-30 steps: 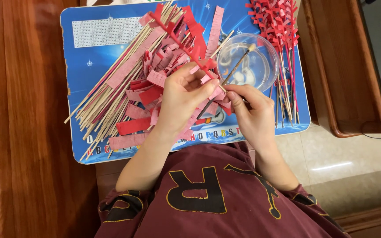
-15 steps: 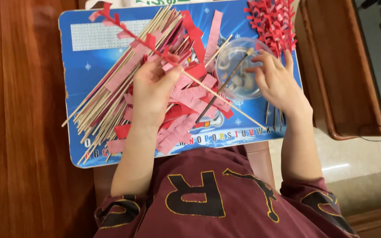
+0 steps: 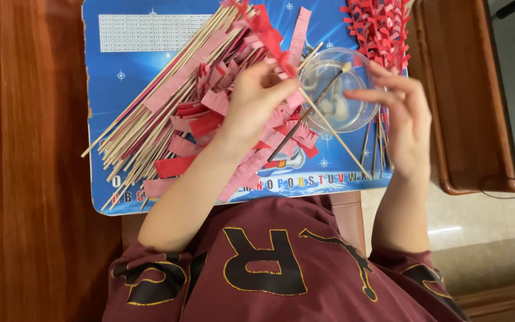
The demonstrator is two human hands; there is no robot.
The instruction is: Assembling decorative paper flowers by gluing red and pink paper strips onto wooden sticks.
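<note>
My left hand (image 3: 254,101) pinches a thin bamboo stick (image 3: 329,128) wrapped near its top with red fringed paper (image 3: 266,30); the stick slants down to the right across the blue board (image 3: 126,65). My right hand (image 3: 403,113) hovers with fingers spread beside a clear plastic bowl (image 3: 335,89) and holds nothing. A dark brush (image 3: 308,116) leans in the bowl. Under my left hand lie a pile of red and pink fringed paper strips (image 3: 210,125) and a bundle of bare bamboo sticks (image 3: 150,119).
A bunch of finished red-wrapped sticks (image 3: 379,27) lies at the board's upper right, their bare ends (image 3: 377,146) pointing down. A brown wooden tray (image 3: 460,101) sits to the right. A wooden surface (image 3: 25,161) runs along the left.
My left hand has lifted the wrapped stick and swung it up and right, its red top now higher on the board. My right hand left the stick, moved to the bowl and spread its fingers.
</note>
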